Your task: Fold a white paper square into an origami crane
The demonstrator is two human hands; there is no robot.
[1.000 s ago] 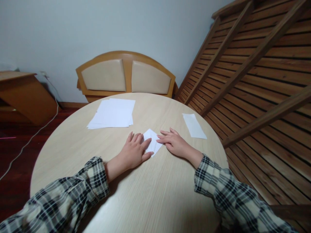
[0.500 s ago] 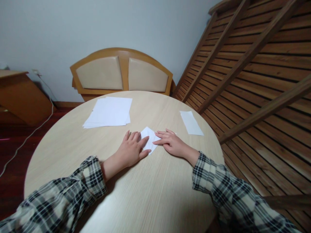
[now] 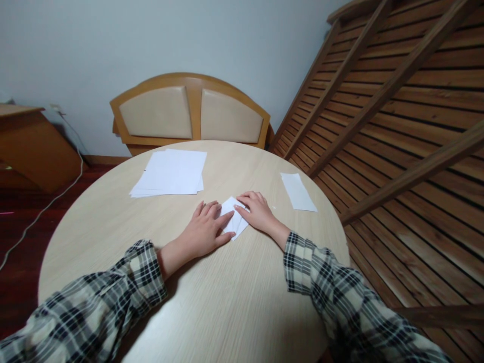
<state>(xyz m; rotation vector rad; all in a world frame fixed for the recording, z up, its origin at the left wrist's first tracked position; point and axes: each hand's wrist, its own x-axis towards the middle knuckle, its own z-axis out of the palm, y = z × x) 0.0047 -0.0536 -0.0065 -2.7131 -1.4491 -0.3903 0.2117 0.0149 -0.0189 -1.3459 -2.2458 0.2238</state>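
A small white folded paper (image 3: 235, 223), roughly diamond-shaped with crease lines, lies flat on the round table (image 3: 242, 302). My left hand (image 3: 206, 229) rests on its left side, fingers spread, with the index finger and thumb on the paper. From the right, my right hand (image 3: 259, 212) lies over the paper's upper right edge, its thumb reaching onto the middle and its fingers stretched out. The paper's left and upper right edges are partly covered by my fingers.
A stack of white sheets (image 3: 174, 171) lies at the far left of the table, and a white paper strip (image 3: 298, 191) at the right. Beyond the table stands a padded headboard (image 3: 194, 111). A slatted wooden panel (image 3: 397, 151) leans along the right side.
My right hand has shifted up and slightly left over the paper, and its fingers now lie across the upper right edge. My left hand has hardly moved.
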